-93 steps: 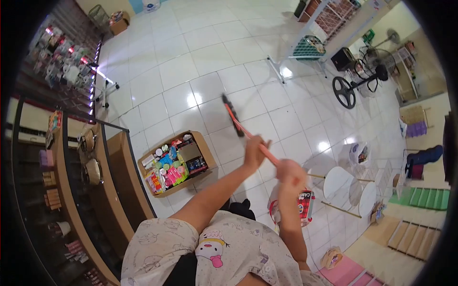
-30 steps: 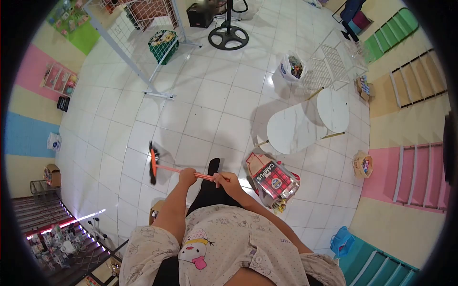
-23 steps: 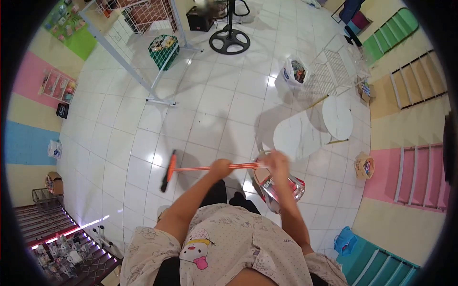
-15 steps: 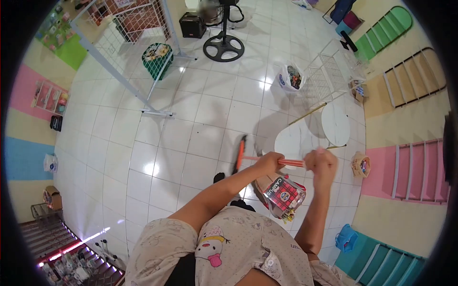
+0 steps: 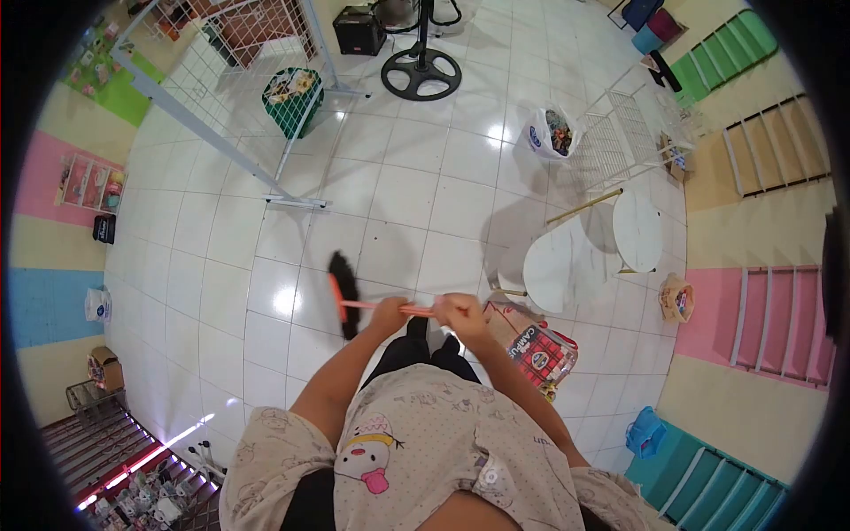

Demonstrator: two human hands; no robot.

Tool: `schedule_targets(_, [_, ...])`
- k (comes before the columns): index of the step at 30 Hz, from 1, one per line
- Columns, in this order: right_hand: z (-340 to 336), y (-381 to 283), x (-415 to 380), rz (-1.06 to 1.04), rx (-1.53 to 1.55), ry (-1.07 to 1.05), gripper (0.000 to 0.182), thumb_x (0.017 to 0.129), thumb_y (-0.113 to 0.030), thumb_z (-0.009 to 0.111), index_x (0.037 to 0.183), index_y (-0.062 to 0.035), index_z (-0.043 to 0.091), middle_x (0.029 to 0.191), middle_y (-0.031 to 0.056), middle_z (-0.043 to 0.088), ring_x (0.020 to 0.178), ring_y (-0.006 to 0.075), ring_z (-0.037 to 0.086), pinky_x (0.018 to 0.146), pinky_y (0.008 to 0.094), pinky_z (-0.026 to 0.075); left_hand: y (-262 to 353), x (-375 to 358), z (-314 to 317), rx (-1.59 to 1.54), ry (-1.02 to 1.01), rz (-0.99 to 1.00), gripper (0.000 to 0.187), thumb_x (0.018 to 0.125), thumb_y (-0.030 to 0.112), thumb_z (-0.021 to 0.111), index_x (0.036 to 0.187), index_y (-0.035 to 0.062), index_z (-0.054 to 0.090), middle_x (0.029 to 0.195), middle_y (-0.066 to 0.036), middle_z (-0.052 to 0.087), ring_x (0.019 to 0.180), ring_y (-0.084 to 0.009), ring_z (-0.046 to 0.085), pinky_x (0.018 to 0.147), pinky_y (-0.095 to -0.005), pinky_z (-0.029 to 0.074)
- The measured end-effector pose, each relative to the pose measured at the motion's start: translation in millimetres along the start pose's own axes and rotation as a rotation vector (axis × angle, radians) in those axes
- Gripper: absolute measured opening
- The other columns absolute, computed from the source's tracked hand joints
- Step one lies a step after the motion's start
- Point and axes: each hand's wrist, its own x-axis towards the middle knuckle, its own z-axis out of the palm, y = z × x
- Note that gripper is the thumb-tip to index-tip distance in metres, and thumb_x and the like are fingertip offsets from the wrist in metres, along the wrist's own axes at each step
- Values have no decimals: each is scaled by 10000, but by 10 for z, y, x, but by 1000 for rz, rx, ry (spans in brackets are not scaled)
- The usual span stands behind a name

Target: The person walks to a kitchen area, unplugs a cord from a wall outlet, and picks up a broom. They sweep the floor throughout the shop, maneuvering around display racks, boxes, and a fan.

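Observation:
Both hands grip the orange handle of a broom (image 5: 347,294), whose dark bristles and orange head lie over the tiled floor to the left of my feet. My left hand (image 5: 390,316) wraps the handle on the side nearer the broom head. Around its upper end closes my right hand (image 5: 459,316), a short way to the right. Just beyond my right forearm stands a bag with a red plaid "CAMPUS" print (image 5: 542,357). My dark shoes show below the handle, partly covered by it and my hands.
White marble-look tables (image 5: 567,265) stand right of the hands. Past them are a wire rack (image 5: 620,137) and a filled plastic bag (image 5: 552,133). A grid stand (image 5: 221,142) with a green basket (image 5: 292,106) is at the upper left. A round-based stand (image 5: 421,74) is ahead.
The broom head has swung left across the floor. Both hands have moved left with the handle, the right hand also lower, and more of the plaid bag's surroundings show.

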Motion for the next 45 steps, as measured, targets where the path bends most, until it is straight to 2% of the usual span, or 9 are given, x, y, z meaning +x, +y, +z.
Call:
schedule_targets(5, [-113, 182, 122, -40, 180, 85, 402, 948, -188, 505, 574, -46, 470, 555, -1, 451, 528, 87, 408, 512, 257, 324, -276, -81, -138, 280, -93, -81, 252, 797, 279, 600, 687, 54, 628, 724, -180, 634, 740, -384, 616, 665, -486, 480])
schedule_targets(10, [-961, -856, 155, -280, 128, 273, 442, 947, -197, 482, 531, -50, 459, 534, 39, 479, 510, 131, 458, 660, 338, 498, 956, 682, -154, 125, -305, 128, 394, 843, 408, 567, 795, 29, 666, 767, -205, 642, 754, -389, 615, 673, -455, 477])
schedule_targets(16, [-1266, -2503, -144, -527, -86, 548, 416, 961, -159, 452, 562, -45, 429, 460, 24, 376, 437, 105, 376, 511, 302, 444, 2805, 1515, 92, -296, -337, 458, 283, 820, 305, 637, 787, 24, 640, 663, -157, 616, 633, -328, 600, 616, -407, 461])
schedule_targets(22, [-1694, -1911, 426, -293, -502, 486, 365, 902, -151, 557, 576, 1, 497, 569, 31, 494, 514, 81, 417, 500, 244, 332, 2331, 2936, 1354, -427, -465, 807, 225, 765, 196, 656, 690, 23, 534, 637, -165, 542, 566, -293, 484, 562, -386, 406])
schedule_targets(25, [-1934, -1617, 698, -208, -316, 393, 393, 906, -171, 547, 554, -14, 471, 533, 2, 457, 495, 66, 377, 484, 243, 295, 2146, 3173, 1248, -433, -472, 628, 155, 743, 139, 632, 692, 25, 541, 650, -170, 554, 578, -302, 504, 560, -379, 410])
schedule_targets(29, [-2100, -1636, 940, -165, -67, 285, 441, 924, -209, 518, 526, -50, 414, 492, -17, 398, 473, 70, 339, 464, 252, 271, 2100, 2925, 777, -334, -47, 437, 91, 713, 100, 620, 711, 16, 585, 697, -167, 609, 708, -341, 618, 610, -421, 454])
schedule_targets(37, [-1631, -404, 1826, -42, 147, 26, 366, 922, -188, 549, 609, 1, 532, 531, 23, 503, 501, 76, 449, 495, 232, 382, 452, 2381, 64, 244, -18, -18, 198, 771, 271, 624, 723, 79, 614, 764, -157, 629, 787, -349, 622, 669, -443, 480])
schedule_targets(40, [-1535, -299, 2054, 101, 170, 35, 359, 939, -222, 517, 662, 0, 568, 602, 48, 572, 567, 103, 514, 560, 260, 410, 169, 2323, -202, 502, -243, -336, 244, 786, 352, 612, 813, 117, 671, 881, -111, 666, 882, -303, 638, 746, -475, 489])
schedule_targets(45, [-2024, -602, 2606, -20, 302, 280, 403, 959, -288, 473, 641, -45, 518, 589, 48, 526, 594, 123, 520, 670, 314, 478, 892, 2946, -527, 330, -93, -169, 285, 805, 374, 594, 789, 96, 656, 813, -142, 652, 827, -333, 630, 705, -466, 489])
